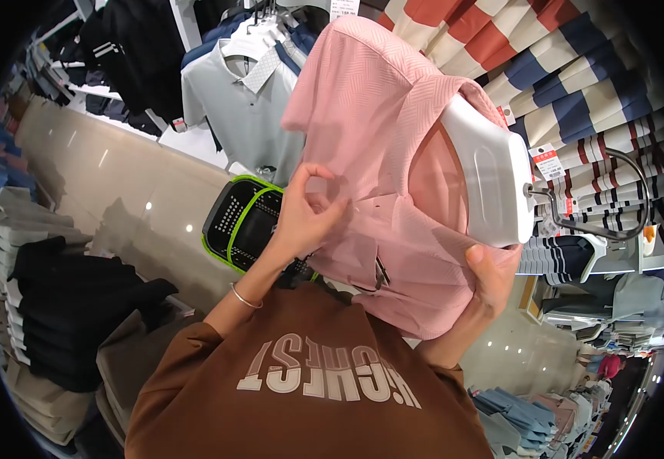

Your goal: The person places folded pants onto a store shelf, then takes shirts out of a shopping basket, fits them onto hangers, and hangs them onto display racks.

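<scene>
A pink short-sleeved collared shirt (362,145) hangs tilted on a white hanger (488,164) in front of me. My right hand (492,287) grips its near shoulder beside the hanger's end, thumb on top and the other fingers hidden behind the fabric. At the shirt's front, by the placket, my left hand (309,210) has curved fingers, with a gap between index finger and thumb. The thumb tip appears to touch the cloth. To the right, the hanger's dark metal hook (615,222) sticks out past the neck opening.
A grey polo shirt (259,99) hangs behind. A black basket with a green rim (228,222) stands below on the floor. Striped shirts (569,69) with price tags (547,162) hang at upper right. Folded clothes (72,306) are stacked at left, with more at lower right (519,413).
</scene>
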Tool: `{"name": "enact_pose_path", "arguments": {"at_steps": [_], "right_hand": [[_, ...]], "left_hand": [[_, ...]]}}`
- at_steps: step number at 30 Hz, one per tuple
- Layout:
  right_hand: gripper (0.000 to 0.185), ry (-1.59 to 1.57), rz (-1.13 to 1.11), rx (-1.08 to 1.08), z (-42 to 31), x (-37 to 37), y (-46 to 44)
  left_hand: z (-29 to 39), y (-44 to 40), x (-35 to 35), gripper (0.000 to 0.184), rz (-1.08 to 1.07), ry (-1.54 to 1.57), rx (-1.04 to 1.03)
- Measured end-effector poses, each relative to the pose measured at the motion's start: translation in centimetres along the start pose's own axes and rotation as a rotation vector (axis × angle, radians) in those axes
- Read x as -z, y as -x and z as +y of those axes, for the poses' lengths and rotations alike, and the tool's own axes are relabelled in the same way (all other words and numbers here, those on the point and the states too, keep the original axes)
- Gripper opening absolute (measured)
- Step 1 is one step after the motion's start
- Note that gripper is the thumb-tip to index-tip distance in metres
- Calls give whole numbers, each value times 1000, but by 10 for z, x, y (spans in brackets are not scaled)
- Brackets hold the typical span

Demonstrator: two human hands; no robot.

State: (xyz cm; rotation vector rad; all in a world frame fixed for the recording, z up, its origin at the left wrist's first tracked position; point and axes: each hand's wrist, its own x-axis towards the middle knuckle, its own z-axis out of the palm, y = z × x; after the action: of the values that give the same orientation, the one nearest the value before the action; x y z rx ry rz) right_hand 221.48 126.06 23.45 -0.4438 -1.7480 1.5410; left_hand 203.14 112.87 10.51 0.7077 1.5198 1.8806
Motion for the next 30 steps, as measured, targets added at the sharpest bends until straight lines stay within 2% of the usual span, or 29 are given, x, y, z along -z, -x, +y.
{"name": "enact_pose_path", "arguments": {"at_steps": [4,7,11,14,17,20,23,26,30], "right_hand": [[79,30,-31,-15,-9,-1,-1],[81,20,-52,-46,-11,0,4],[84,11,-59,-106,-16,0,9],[87,30,-19,-61,-12,4,13],[89,33,27,-86,-14,8,9],[90,33,89,-92,-12,11,3],[90,67,136,-59,-4,23,-1],[86,92,182,-49,1,28,-6],[82,118,229,-57,9,32,-11]], "left_hand": [[-4,7,-19,53,-74,27,-165],[-4,2,-34,55,-103,250,-94],[2,-9,-42,57,-192,197,-11],[-2,-16,-43,34,-231,267,-31],[3,-18,-24,14,-311,168,-33],[25,-10,-6,8,-376,220,-4],[38,-4,3,10,-436,168,-42],[50,1,5,8,-452,224,11],[60,7,6,7,-471,147,40]]}}
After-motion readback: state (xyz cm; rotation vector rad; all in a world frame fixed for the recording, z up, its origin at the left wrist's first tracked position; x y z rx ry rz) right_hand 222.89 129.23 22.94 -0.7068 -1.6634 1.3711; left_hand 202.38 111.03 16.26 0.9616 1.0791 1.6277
